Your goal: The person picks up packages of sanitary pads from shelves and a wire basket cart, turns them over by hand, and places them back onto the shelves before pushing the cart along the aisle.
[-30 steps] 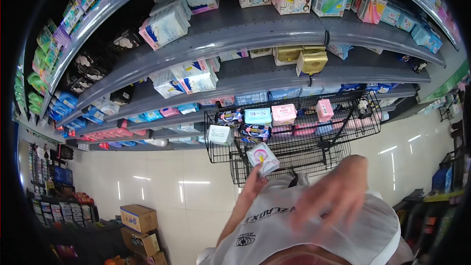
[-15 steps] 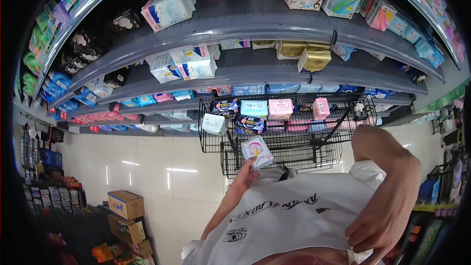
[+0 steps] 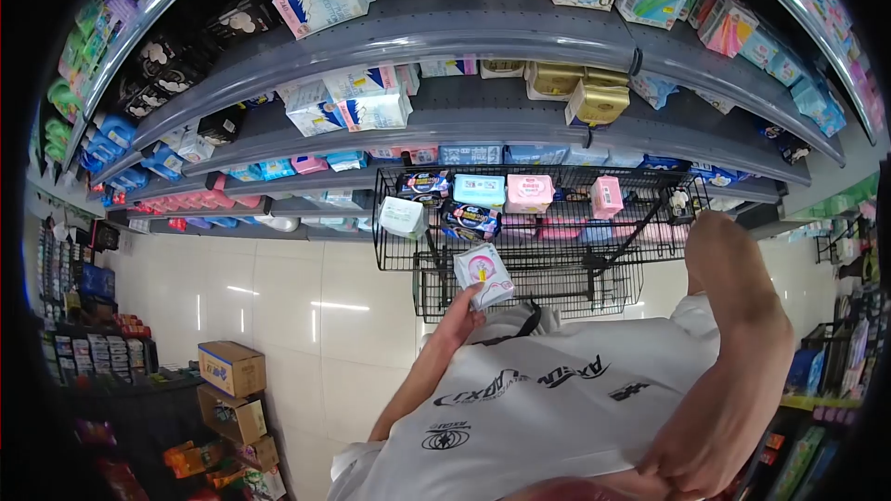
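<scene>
My left hand (image 3: 458, 316) grips a white pack of sanitary pads (image 3: 484, 276) with a pink circle on its front, thumb over its lower edge. The pack is held just in front of the black wire cart (image 3: 394, 256). In the cart's upper basket lie a white pack (image 3: 404, 217), dark packs (image 3: 471, 221), a light-blue pack (image 3: 479, 190) and pink packs (image 3: 530, 193). My right hand (image 3: 691, 455) is raised close to my chest, its fingers curled on the white shirt (image 3: 557, 380) near the collar. The fingertips are partly hidden.
Grey store shelves (image 3: 445, 42) with packaged pads run across the front, behind the cart. Cardboard boxes (image 3: 232, 369) are stacked at lower left on the tiled floor (image 3: 343, 353). More stocked racks (image 3: 831, 343) stand at the right.
My right hand has shifted lower and slightly left on the shirt, toward the collar. My left hand keeps hold of the pack, which has risen slightly in view.
</scene>
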Available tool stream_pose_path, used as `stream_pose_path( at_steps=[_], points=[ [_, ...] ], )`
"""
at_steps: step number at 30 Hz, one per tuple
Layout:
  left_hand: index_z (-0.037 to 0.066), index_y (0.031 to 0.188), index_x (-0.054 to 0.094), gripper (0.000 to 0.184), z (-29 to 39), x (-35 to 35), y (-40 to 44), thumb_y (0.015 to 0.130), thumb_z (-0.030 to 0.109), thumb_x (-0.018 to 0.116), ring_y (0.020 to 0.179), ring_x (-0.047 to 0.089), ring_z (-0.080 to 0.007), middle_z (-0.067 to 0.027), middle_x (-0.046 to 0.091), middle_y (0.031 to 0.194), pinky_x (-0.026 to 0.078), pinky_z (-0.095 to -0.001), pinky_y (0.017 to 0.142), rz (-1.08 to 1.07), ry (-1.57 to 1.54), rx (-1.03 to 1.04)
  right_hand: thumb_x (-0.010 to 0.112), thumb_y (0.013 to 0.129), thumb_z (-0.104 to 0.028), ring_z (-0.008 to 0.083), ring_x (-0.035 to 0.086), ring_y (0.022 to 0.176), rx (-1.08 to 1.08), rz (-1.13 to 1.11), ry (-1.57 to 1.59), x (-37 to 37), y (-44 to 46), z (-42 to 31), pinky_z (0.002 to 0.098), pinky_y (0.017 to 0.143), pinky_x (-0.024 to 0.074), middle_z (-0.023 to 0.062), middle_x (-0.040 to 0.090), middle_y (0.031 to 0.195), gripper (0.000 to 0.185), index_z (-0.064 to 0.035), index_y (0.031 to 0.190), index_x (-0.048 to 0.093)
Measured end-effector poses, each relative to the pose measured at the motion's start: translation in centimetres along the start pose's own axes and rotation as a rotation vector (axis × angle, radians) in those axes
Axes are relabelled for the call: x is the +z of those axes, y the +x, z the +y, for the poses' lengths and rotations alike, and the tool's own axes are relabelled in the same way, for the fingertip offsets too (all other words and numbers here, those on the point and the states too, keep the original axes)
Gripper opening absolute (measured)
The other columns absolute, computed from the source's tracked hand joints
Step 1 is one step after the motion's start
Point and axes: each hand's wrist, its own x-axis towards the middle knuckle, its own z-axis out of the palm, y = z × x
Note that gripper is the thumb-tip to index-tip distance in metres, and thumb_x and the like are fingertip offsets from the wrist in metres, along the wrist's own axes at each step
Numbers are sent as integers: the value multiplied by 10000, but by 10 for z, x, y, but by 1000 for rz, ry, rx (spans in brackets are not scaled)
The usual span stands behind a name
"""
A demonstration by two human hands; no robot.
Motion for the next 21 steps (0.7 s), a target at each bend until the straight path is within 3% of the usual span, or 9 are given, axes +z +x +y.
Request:
stream_pose_path(
  at_steps=[5, 8, 12, 15, 19, 21],
  points=[
    [134, 1100, 530, 353, -1, 5, -2, 867, 378, 634, 581, 387, -82, 28, 570, 878, 352, -235, 561, -16, 20, -8, 640, 812, -86, 278, 672, 777, -61, -74, 119, 4, 13, -7, 365, 742, 551, 214, 656, 893, 146, 60, 813, 634],
    [134, 1117, 530, 371, -3, 5, 0, 863, 381, 638, 595, 387, -82, 25, 574, 903, 351, -232, 563, 1, 20, -9, 659, 795, -57, 206, 665, 797, -69, 299, 25, 16, 13, -12, 305, 773, 529, 149, 670, 889, 82, 16, 758, 668],
    [140, 1138, 530, 389, -6, 0, 4, 858, 385, 643, 594, 362, -83, 33, 560, 897, 350, -234, 568, 12, 18, -13, 637, 814, -58, 205, 664, 823, -57, 532, -40, 27, 14, -10, 299, 785, 521, 134, 674, 841, 94, 25, 788, 672],
    [144, 1127, 532, 375, -9, -2, 5, 860, 383, 641, 586, 363, -82, 36, 559, 887, 351, -233, 568, 15, -7, -25, 638, 819, -77, 196, 659, 814, -124, 461, -71, 20, 15, -7, 304, 795, 515, 96, 672, 787, 120, 35, 843, 673],
    [148, 1109, 533, 353, -10, -4, 3, 863, 378, 639, 571, 367, -82, 40, 564, 875, 354, -231, 564, 4, -3, -6, 637, 816, -90, 183, 649, 808, -34, 13, 63, 13, 23, -4, 314, 820, 503, 63, 665, 776, 134, 33, 853, 676],
    [150, 1106, 533, 345, -10, 0, -2, 865, 374, 638, 568, 370, -82, 41, 567, 871, 355, -231, 561, 14, -10, -8, 637, 815, -93, 180, 647, 807, -17, -93, 104, 17, 27, -5, 317, 826, 500, 55, 663, 773, 138, 32, 855, 677]
  ],
)
